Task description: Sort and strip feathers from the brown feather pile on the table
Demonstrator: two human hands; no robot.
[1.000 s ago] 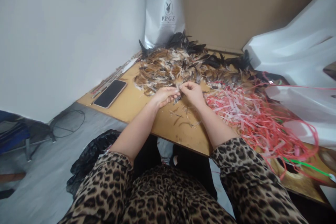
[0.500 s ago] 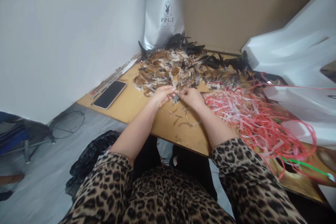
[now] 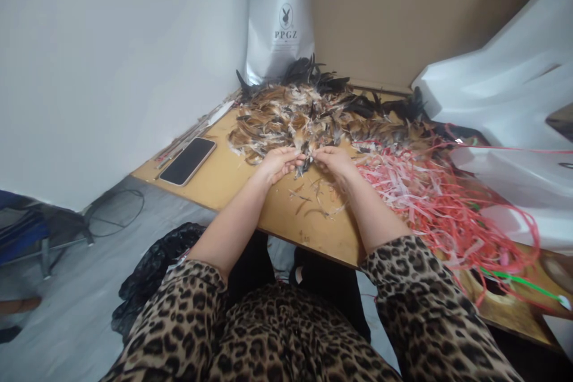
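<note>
Both hands meet over the wooden table (image 3: 268,215), at the near edge of a big heap of brown, white and black feathers (image 3: 286,110). My left hand (image 3: 280,164) is closed in a pinch on a small grey feather (image 3: 301,168) whose tip hangs below the fingers. Close beside it on the right, my right hand (image 3: 330,159) pinches at a pale bit of feather by the left fingertips. Just what lies between the right fingertips is too small to make out fully. A few loose feathers (image 3: 308,203) lie on the wood below the hands.
A tangle of red and pink ribbon strips (image 3: 430,209) covers the table's right side. A phone (image 3: 188,161) lies at the left. Behind the heap stands a white PPGZ bag (image 3: 282,30); a white plastic form (image 3: 501,83) stands at right. A black bag (image 3: 156,268) is on the floor.
My right hand has shifted slightly up, its fingers straighter and still close to the left fingertips. My left hand has stayed in place with the feather.
</note>
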